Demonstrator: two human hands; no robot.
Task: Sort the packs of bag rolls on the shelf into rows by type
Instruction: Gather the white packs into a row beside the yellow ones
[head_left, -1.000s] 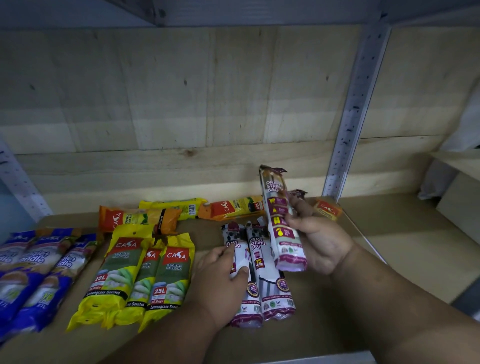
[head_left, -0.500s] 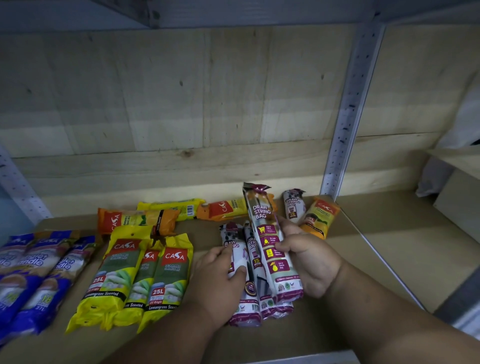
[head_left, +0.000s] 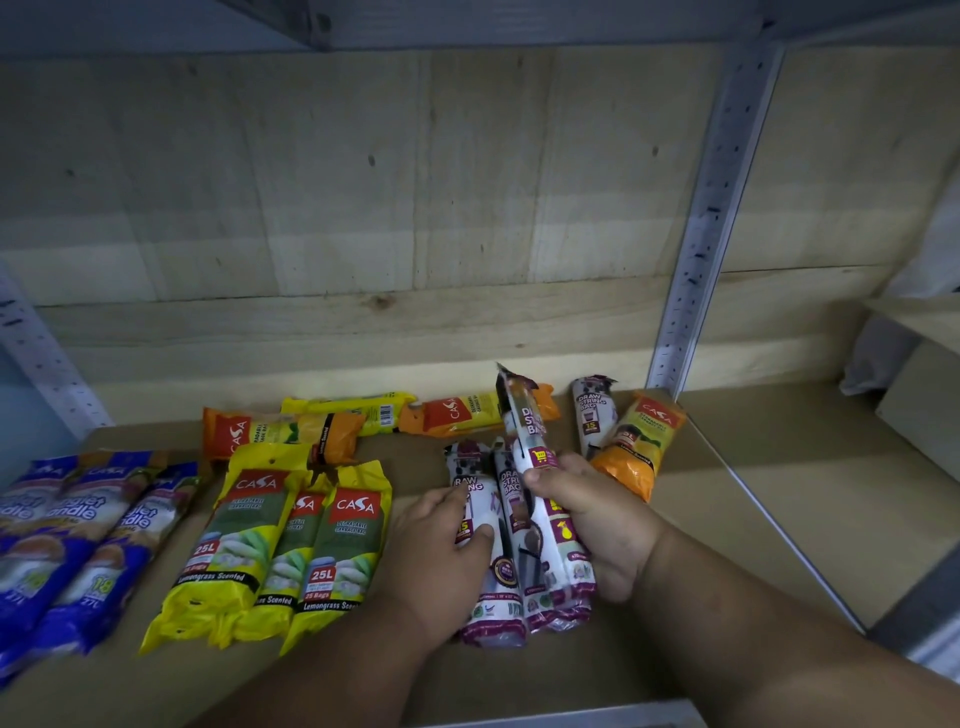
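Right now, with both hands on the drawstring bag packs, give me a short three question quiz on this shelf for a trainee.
1. True or false: the right hand grips a purple and white drawstring bag pack whose far end is tilted up off the shelf board.
2. How many yellow lemongrass packs lie side by side in the front row? A) two B) three C) five
3. Fill in: the left hand rests on the ______ drawstring pack of the row.

Key: 1 true; 2 B; 3 leftmost
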